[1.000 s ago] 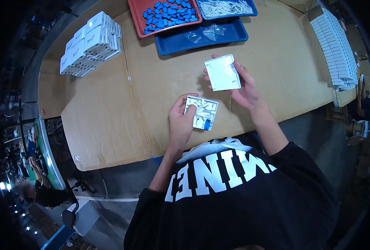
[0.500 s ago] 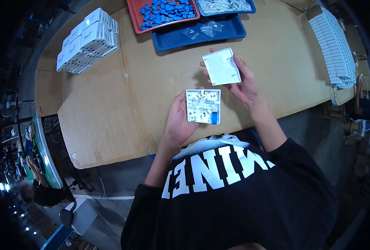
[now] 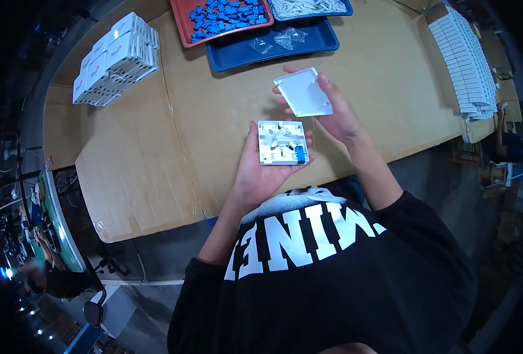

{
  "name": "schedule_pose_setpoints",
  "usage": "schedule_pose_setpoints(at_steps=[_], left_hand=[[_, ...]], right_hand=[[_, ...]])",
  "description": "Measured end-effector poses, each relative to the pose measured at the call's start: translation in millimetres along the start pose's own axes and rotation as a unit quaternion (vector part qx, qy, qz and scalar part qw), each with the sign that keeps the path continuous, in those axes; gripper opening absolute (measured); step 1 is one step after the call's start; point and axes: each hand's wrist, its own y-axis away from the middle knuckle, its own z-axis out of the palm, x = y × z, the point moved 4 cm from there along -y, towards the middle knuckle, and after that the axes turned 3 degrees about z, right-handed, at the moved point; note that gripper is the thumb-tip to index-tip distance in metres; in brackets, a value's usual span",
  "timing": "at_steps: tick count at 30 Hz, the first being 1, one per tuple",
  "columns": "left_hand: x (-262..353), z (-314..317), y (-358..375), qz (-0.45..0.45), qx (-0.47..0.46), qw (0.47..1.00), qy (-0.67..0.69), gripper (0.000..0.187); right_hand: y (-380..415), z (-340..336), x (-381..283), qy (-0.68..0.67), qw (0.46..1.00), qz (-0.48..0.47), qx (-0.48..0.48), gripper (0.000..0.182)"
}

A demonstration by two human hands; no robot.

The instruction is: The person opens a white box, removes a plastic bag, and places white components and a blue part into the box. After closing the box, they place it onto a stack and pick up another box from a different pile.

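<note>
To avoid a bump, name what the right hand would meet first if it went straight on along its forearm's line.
Probably the near rim of the blue tray with the clear bags, though how high the right hand sits is unclear.

White square box base [image 3: 278, 160]: open side up, at frame centre; moulded fittings inside, blue adapter [image 3: 300, 154] seated in its lower-right corner. White square cover [image 3: 304, 92]: detached, tilted, rimmed inner face showing, just above the base in frame.
</note>
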Motion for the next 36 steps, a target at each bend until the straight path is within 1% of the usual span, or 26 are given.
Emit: schedule_pose_setpoints(at_steps=[1, 2, 3, 5, 6, 7, 9, 15, 19, 22, 24, 28, 30, 34, 36], left_hand=[[-1.1, -1.0, -1.4, 0.000, 0.001, 1.000, 0.000, 0.077], [-2.0, -2.4, -3.2, 0.002, -0.011, 1.000, 0.012, 0.076], [-1.9, -0.8, -5.1, 0.005, -0.024, 0.999, 0.023, 0.075], [-0.8, 4.2, -6.3, 0.019, -0.015, 0.999, 0.021, 0.074], [0.7, 5.8, -6.6, 0.034, -0.006, 0.999, 0.020, 0.073], [0.1, 4.0, -7.9, 0.033, -0.005, 0.999, 0.020, 0.073], [1.2, -0.8, -11.3, 0.048, -0.021, 0.999, 0.006, 0.071], [0.6, -5.1, -16.9, 0.056, -0.001, 0.998, 0.001, 0.070], [0.6, -7.6, -18.7, 0.059, 0.011, 0.998, -0.006, 0.068], [0.8, -11.0, -20.7, 0.061, -0.009, 0.998, -0.016, 0.066], [0.6, -11.2, -22.0, 0.067, 0.028, 0.997, -0.023, 0.066], [-1.8, -23.3, -28.2, 0.066, 0.052, 0.996, -0.029, 0.071], [-2.9, -27.3, -29.7, 0.063, 0.062, 0.996, -0.013, 0.069], [0.3, -35.8, -33.5, 0.059, 0.057, 0.996, -0.022, 0.065], [0.0, -38.3, -33.7, 0.053, 0.066, 0.995, -0.044, 0.061]], right_hand=[[-0.5, -0.4, 4.1, 0.045, 0.999, 0.004, 0.008, 0.074], [0.3, 0.7, 6.2, 0.064, 0.998, 0.007, 0.010, 0.069], [0.9, -0.4, 6.9, 0.065, 0.998, 0.007, 0.010, 0.069], [2.4, 0.8, 9.1, 0.176, 0.984, 0.014, -0.038, 0.062], [2.9, 4.0, 8.9, 0.194, 0.981, -0.005, -0.034, 0.055], [3.4, 5.8, 9.5, 0.193, 0.981, -0.005, -0.033, 0.055], [3.6, 8.7, 9.4, 0.246, 0.969, -0.018, -0.033, 0.060], [1.9, 4.5, 18.0, 0.249, 0.967, 0.025, -0.047, 0.055], [0.8, 6.2, 21.9, 0.259, 0.963, 0.006, -0.069, 0.050], [0.4, 7.3, 24.3, 0.281, 0.956, -0.001, -0.080, 0.046], [0.0, 7.9, 26.7, 0.278, 0.956, 0.016, -0.092, 0.043], [-1.7, 8.0, 36.6, 0.275, 0.957, 0.034, -0.092, 0.042], [-1.1, 6.4, 43.7, 0.273, 0.955, 0.076, -0.093, 0.041], [-1.3, 5.1, 47.7, 0.251, 0.961, 0.091, -0.072, 0.039], [-1.7, 1.8, 51.9, 0.279, 0.953, 0.095, -0.074, 0.036]])
